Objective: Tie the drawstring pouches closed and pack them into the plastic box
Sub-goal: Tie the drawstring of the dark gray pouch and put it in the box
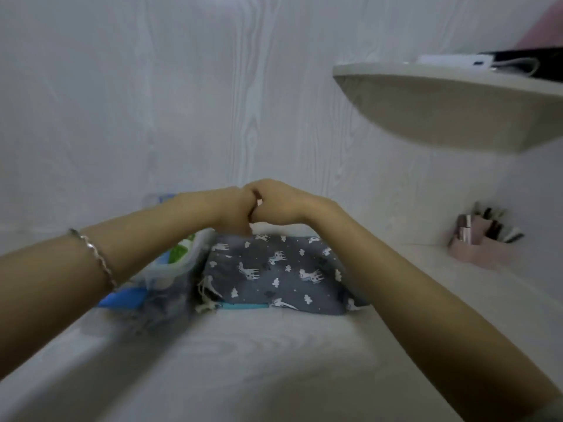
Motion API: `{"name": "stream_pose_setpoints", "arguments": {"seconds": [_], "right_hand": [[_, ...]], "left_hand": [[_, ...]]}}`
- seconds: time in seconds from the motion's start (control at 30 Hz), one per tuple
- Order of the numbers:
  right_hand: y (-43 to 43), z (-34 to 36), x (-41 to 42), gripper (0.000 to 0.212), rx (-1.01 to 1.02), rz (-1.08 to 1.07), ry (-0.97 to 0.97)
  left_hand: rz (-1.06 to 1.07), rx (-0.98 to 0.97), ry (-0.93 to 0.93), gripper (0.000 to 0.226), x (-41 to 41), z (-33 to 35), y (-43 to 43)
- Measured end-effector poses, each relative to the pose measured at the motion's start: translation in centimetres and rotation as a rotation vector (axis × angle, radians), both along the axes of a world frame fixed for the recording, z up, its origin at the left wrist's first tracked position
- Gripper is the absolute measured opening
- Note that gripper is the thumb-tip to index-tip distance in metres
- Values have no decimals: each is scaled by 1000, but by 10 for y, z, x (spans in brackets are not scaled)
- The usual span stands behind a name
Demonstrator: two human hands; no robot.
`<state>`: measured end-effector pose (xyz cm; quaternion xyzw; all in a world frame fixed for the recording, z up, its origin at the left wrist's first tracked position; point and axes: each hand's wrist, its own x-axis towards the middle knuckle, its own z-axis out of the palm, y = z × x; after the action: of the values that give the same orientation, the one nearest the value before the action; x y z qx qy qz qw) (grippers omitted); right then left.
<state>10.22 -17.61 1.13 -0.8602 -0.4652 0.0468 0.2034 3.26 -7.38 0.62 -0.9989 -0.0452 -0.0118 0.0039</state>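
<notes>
A grey drawstring pouch point(274, 272) printed with white unicorns and clouds lies flat on the white table, its beige drawstring point(205, 295) loose at its left end. A teal edge point(243, 306) shows under it. To its left stands the clear plastic box point(182, 263), with green and white cloth point(179, 252) inside and a blue part point(122, 300) at its near side. My left hand point(231, 208) and my right hand point(280, 199) meet knuckle to knuckle over the pouch's far edge. Their fingers curl down and away; what they hold is hidden.
A white wall rises just behind the pouch. A rounded shelf point(457, 102) juts out at the upper right, with black and white items on top. A pink holder point(481, 245) with small items stands on the table at the right.
</notes>
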Motion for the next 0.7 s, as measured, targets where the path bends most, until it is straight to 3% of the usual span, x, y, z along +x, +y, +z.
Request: {"name": "stream_pose_setpoints", "arguments": {"seconds": [0.13,0.3,0.5,0.7], "right_hand": [[-41,-56,2,19,-80,-18,114],[-65,-105,5,18,-7,-94,228],[-71,-123,4,19,95,-111,273],[-70,-136,-1,17,108,-116,297]], "left_hand": [[68,209,156,42,1,-61,-23],[122,559,152,32,-3,-115,-28],[93,575,143,29,-5,-119,-15],[96,573,287,40,-5,-117,-18]]}}
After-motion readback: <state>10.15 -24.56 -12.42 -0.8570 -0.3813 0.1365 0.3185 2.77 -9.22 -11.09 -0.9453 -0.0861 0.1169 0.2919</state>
